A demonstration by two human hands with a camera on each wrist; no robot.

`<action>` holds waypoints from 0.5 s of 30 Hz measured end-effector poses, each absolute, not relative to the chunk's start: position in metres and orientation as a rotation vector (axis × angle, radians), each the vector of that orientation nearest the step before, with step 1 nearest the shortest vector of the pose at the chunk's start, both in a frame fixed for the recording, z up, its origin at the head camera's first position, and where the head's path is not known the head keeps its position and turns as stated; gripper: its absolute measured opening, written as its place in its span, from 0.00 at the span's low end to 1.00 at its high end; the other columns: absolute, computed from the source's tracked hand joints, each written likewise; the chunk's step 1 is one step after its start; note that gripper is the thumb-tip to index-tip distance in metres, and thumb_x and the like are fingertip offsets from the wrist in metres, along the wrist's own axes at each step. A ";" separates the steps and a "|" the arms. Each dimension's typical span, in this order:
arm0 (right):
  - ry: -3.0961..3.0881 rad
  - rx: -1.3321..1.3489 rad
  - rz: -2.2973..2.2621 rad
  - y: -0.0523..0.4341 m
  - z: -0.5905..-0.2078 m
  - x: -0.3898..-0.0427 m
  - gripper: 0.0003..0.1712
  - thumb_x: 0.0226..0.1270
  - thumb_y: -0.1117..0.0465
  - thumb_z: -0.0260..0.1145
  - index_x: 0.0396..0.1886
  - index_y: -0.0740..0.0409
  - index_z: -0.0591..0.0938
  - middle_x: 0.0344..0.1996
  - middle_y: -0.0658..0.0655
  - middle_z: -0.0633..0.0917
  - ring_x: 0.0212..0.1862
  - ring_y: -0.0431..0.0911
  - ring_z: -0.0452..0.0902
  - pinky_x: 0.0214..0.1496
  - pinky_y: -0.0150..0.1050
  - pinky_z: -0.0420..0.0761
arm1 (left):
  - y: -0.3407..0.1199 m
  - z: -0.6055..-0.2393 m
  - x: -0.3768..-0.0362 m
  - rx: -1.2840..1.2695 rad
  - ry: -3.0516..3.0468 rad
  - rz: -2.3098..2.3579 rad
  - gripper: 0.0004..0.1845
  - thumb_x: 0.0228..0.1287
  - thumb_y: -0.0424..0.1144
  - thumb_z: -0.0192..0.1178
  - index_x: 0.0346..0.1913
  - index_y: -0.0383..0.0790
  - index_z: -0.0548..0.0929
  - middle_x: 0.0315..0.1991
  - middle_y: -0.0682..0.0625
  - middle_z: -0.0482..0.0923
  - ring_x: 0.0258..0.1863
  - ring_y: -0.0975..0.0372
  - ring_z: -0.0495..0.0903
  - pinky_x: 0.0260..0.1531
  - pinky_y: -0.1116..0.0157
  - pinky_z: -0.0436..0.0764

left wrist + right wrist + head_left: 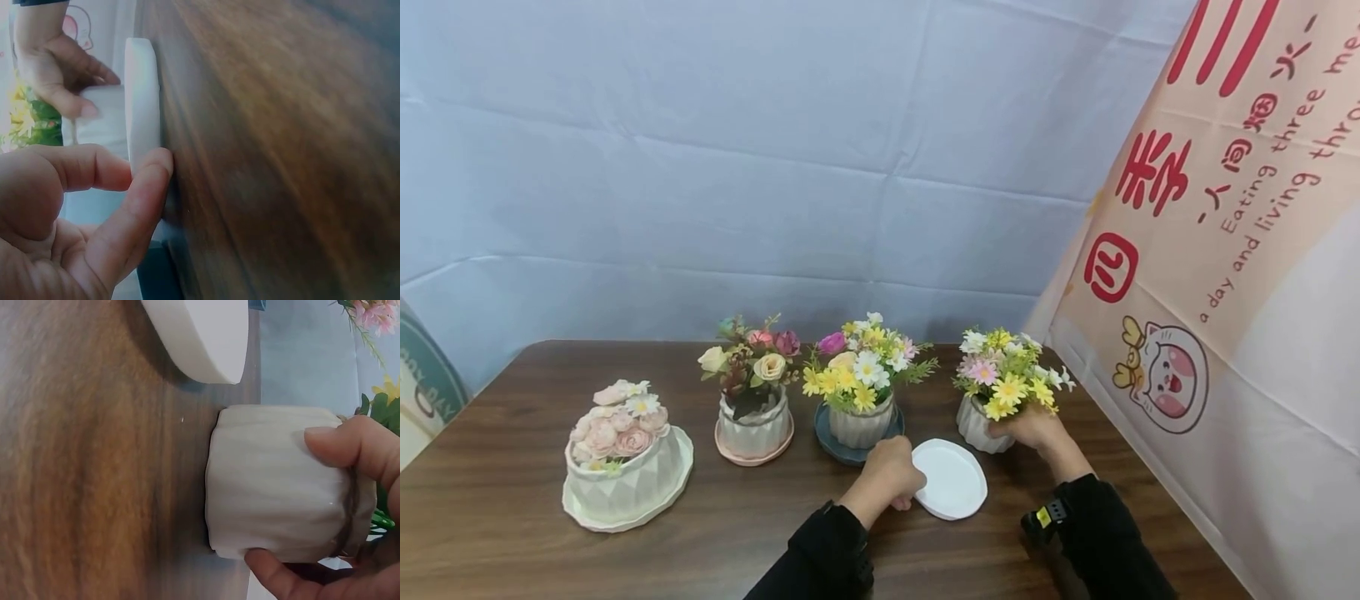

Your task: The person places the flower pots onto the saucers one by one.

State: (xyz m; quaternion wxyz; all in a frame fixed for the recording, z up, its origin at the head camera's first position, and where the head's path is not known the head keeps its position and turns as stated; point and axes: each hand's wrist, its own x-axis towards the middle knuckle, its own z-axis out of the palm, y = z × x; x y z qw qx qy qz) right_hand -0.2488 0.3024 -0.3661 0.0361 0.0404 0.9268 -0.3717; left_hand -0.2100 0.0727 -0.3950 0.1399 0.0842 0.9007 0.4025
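My left hand (891, 473) pinches the left edge of a white saucer (952, 480) between thumb and finger. The left wrist view shows the saucer (142, 94) edge-on, low over the wood; whether it touches the table I cannot tell. Over on the right, my right hand (1037, 431) grips a whitish ribbed flowerpot (976, 427) holding yellow, white and pink flowers (1007, 375). Thumb and fingers lie round the side of this pot (275, 481) in the right wrist view, where a dark cord circles it near the rim. The pot stands upright, beside and apart from the saucer.
On the brown table (737, 533), a pot of mixed flowers (857, 425) stands on a blue saucer (842, 454). Further left are a rose pot (754, 429) on a pink saucer (737, 454) and a wide white pot (617, 492) on a scalloped plate (681, 467). A cloth (700, 167) hangs behind.
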 end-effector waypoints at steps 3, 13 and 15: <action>2.810 0.099 -1.228 0.302 -0.365 -0.249 0.41 0.44 0.69 0.72 0.57 0.80 0.63 0.53 0.75 0.69 0.54 0.66 0.67 0.54 0.57 0.70 | 0.073 -0.394 -0.210 0.245 2.607 1.160 0.06 0.51 0.26 0.61 0.24 0.32 0.73 0.10 0.45 0.72 0.06 0.60 0.74 0.07 0.68 0.75; 2.856 -0.001 -1.406 0.300 -0.356 -0.245 0.47 0.41 0.72 0.72 0.62 0.76 0.58 0.58 0.73 0.65 0.59 0.63 0.61 0.59 0.56 0.65 | 0.074 -0.394 -0.211 0.253 2.617 1.147 0.05 0.52 0.27 0.61 0.28 0.30 0.75 0.10 0.45 0.72 0.06 0.61 0.73 0.07 0.68 0.74; 2.852 -0.014 -1.403 0.299 -0.354 -0.244 0.47 0.41 0.72 0.72 0.62 0.75 0.59 0.57 0.72 0.66 0.59 0.62 0.61 0.59 0.56 0.65 | 0.074 -0.394 -0.211 0.253 2.620 1.146 0.05 0.52 0.27 0.61 0.28 0.30 0.75 0.10 0.45 0.72 0.06 0.61 0.73 0.07 0.68 0.74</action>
